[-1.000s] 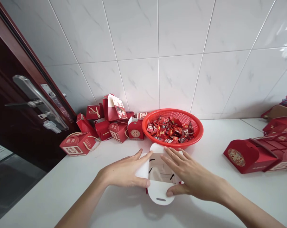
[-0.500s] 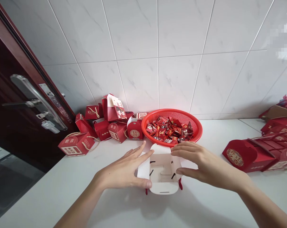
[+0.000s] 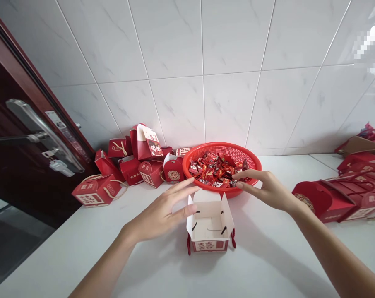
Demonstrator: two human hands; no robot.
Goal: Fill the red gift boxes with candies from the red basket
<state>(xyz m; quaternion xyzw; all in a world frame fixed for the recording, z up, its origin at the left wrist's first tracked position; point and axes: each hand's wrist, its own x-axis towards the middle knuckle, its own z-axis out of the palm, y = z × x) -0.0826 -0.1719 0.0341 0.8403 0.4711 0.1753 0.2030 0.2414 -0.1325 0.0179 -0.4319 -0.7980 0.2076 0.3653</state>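
The two hands were well apart. The left hand (image 3: 159, 214) was open with its fingers spread, held at the left side of a small box (image 3: 210, 246), its thumb over the box's left flap; whether it touched the card could not be told. The right hand (image 3: 272, 191) reached over the front right edge of a red plastic basket (image 3: 212, 189), thumb and forefinger close together at the wrapped sweets (image 3: 215, 169) inside; it could not be told whether they gripped one. The box stood upright on the white table (image 3: 150, 271), just in front of the basket, its top open and its white inside showing, with short black cord ends within and a red cord (image 3: 233, 239) hanging at its right side. Left of the basket lay a heap of red boxes (image 3: 151, 171), some with rope handles. More red boxes (image 3: 338, 205) stood in a cluster at the right. Behind ran a pale tiled wall (image 3: 181, 107), and at the left was a dark red door (image 3: 22, 178) with keys (image 3: 61, 167) hanging from its lock.
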